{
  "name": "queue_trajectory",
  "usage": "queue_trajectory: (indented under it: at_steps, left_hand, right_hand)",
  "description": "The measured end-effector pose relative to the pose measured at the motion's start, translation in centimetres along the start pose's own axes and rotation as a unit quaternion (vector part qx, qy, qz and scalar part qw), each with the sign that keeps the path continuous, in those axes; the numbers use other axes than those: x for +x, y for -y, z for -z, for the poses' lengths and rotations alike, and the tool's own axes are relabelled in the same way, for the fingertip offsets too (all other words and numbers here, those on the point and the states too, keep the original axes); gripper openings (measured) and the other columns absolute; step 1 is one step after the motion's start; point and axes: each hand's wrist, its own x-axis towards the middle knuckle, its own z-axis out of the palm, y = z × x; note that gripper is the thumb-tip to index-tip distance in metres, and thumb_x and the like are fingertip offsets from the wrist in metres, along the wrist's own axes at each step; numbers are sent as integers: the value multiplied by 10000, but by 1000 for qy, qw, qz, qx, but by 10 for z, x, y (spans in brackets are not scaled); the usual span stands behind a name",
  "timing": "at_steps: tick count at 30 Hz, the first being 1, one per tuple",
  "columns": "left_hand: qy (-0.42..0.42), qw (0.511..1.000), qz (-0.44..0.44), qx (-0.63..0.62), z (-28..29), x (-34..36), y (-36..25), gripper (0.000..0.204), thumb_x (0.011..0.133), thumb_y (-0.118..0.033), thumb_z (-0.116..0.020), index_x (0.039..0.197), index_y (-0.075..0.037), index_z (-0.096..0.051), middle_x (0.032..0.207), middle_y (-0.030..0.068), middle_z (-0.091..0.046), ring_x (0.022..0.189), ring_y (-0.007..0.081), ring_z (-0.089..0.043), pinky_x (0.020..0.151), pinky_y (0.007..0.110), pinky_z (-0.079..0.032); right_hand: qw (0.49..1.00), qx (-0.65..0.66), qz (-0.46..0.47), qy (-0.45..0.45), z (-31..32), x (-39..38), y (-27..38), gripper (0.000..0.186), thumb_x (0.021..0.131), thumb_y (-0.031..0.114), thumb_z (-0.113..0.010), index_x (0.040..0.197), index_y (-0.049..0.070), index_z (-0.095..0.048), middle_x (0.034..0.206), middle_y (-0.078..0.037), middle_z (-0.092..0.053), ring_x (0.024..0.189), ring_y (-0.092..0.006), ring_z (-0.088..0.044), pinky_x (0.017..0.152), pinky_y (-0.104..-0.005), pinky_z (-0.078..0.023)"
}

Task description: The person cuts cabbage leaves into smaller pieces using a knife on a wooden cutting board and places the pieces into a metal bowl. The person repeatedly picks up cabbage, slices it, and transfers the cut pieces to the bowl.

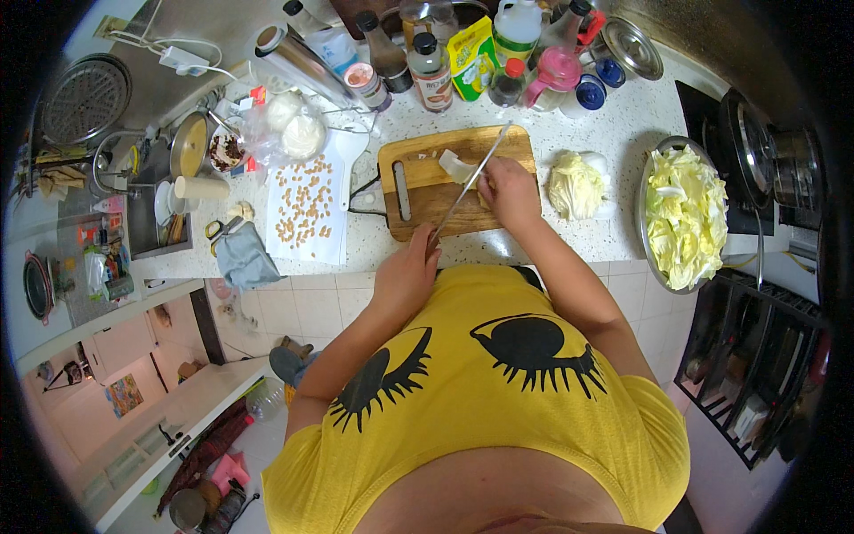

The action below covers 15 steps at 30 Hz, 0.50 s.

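My left hand (406, 274) grips the handle of a kitchen knife (480, 167) at the near edge of the wooden cutting board (431, 200). The blade, seen almost edge-on, slants across the board toward its far right. On the blade's right side, my right hand (511, 192) rests on the board with curled fingers close to it; whatever they press is mostly hidden. A pale, whitish cut vegetable piece (455, 166) lies just left of the blade, with small bits beside it. Right of the board sits a pale cabbage head (574, 186).
A metal tray (642, 209) heaped with cabbage leaves stands at the right by the stove. Left of the board, a white sheet (283, 252) bears many small tan pieces. Behind are bottles, a yellow pouch (471, 58) and a pink-lidded jar (556, 73). A grey cloth (246, 255) overhangs the counter edge.
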Motion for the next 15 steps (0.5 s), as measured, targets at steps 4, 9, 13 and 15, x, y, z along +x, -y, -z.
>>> queue_trajectory:
  at_steps: [4, 9, 13, 15]
  left_hand:
    - [-32, 999, -12, -24, -3, 10, 4, 363, 920, -210, -518, 1240, -84, -404, 958, 205, -643, 825, 418, -607, 673, 486, -474]
    - [-41, 993, 19, -112, 13, 6, 3, 396, 913, -192, -533, 1270, -63, -418, 953, 200, -637, 834, 373, -625, 717, 399, -490]
    - [-93, 994, -42, -38, 12, -1, 30, 371, 908, -179, -540, 1248, -48, -471, 930, 160, -642, 802, 333, -631, 696, 375, -497]
    - [-103, 990, -79, 50, 0, 2, 56, 361, 881, -197, -571, 1228, -110, -523, 872, 111, -633, 764, 309, -623, 655, 392, -498]
  right_hand:
    - [1000, -6, -5, -16, -7, -3, 3, 139, 723, 83, -639, 783, 34, -523, 746, -150, -559, 734, -339, -563, 640, -432, -463]
    - [987, 77, -117, -84, -6, -5, -21, 140, 732, 106, -678, 818, 32, -595, 690, -140, -586, 639, -298, -583, 593, -379, -474]
    - [943, 162, -258, -133, 8, -7, -50, 139, 761, 104, -707, 783, 24, -595, 594, -34, -557, 519, -108, -506, 510, -259, -416]
    - [908, 277, -276, -151, 18, -12, -66, 130, 792, 77, -695, 788, 23, -577, 631, 21, -543, 546, -46, -464, 507, -207, -381]
